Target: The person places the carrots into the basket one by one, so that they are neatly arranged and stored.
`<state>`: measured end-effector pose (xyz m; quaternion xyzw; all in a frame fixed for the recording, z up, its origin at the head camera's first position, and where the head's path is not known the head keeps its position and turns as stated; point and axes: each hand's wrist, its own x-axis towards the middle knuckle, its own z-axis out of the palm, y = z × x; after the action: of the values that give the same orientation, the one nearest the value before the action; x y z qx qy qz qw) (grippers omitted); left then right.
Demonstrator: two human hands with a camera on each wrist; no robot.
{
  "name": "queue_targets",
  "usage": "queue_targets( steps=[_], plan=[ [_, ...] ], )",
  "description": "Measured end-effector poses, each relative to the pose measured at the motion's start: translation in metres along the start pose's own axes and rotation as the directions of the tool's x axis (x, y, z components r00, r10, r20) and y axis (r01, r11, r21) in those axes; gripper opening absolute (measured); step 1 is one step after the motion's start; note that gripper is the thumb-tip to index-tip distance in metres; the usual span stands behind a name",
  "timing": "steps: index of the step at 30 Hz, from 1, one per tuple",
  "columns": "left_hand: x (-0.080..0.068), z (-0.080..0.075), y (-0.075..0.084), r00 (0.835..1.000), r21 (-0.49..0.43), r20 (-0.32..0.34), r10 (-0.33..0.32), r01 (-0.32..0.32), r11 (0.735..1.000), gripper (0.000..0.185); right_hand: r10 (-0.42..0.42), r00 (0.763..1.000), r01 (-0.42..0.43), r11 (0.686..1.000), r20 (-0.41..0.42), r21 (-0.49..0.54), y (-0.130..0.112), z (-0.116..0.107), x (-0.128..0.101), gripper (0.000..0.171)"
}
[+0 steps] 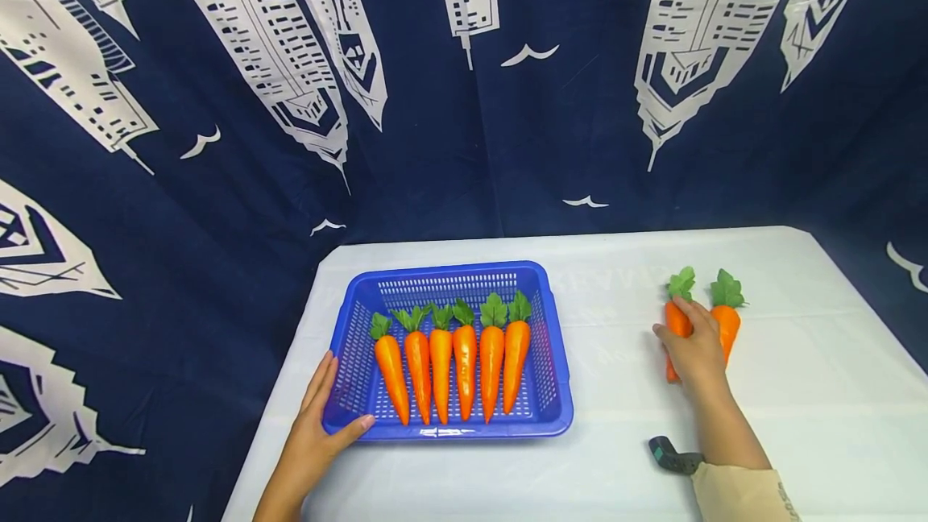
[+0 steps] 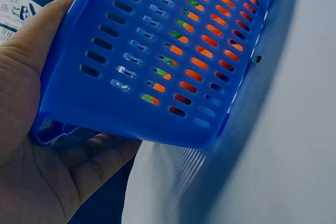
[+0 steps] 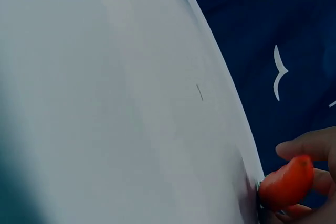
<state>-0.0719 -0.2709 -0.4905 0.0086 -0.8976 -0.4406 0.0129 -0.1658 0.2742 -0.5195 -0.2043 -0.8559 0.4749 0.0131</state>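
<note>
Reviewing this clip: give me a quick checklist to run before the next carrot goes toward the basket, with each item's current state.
1. Left hand holds the blue basket at its near left corner: ok.
2. Right hand grips the left loose carrot: ok.
3. Second loose carrot lies apart from the grip: cannot tell.
4. Free space in the basket right of the six carrots: ok.
5. White table between hand and basket bare: ok.

No readable text, labels or numbers on anything.
</note>
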Motion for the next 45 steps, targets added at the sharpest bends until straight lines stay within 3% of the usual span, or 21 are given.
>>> queue_targets(
  steps=[5, 9, 18, 23, 31, 38, 45],
  plan=[
    [-0.001, 0.000, 0.001, 1.000, 0.005, -0.001, 0.000, 0.000, 1.000, 0.106, -0.024, 1.000, 0.025, 1.000, 0.019, -0.012, 0.002, -0.002, 0.003, 0.070],
    [-0.002, -0.001, 0.003, 1.000, 0.007, 0.003, -0.009, 0.008, 1.000, 0.105, -0.025, 0.999, 0.023, 0.999, 0.035, 0.041, 0.003, -0.003, 0.003, 0.072],
    [-0.002, -0.001, 0.005, 1.000, 0.005, 0.009, -0.020, 0.020, 1.000, 0.105, 0.053, 0.998, -0.060, 0.981, 0.041, 0.186, -0.008, -0.003, 0.001, 0.067],
    [-0.002, -0.001, 0.005, 1.000, 0.001, 0.006, -0.014, 0.014, 1.000, 0.105, 0.066, 0.997, -0.073, 0.977, 0.038, 0.198, -0.015, -0.003, 0.000, 0.063],
    [-0.001, -0.001, 0.005, 1.000, -0.002, 0.007, -0.013, 0.013, 1.000, 0.105, 0.006, 0.999, -0.013, 0.985, 0.044, 0.170, -0.029, -0.003, -0.004, 0.063],
    [0.000, -0.001, 0.005, 1.000, 0.002, 0.008, -0.011, 0.011, 1.000, 0.105, -0.096, 0.990, 0.054, 0.931, 0.099, 0.360, -0.046, 0.001, -0.008, 0.070],
    [-0.001, -0.001, 0.004, 1.000, -0.011, 0.007, -0.002, 0.002, 1.000, 0.105, -0.180, 0.975, 0.109, 0.899, 0.131, 0.424, -0.067, 0.005, -0.017, 0.068]
  ],
)
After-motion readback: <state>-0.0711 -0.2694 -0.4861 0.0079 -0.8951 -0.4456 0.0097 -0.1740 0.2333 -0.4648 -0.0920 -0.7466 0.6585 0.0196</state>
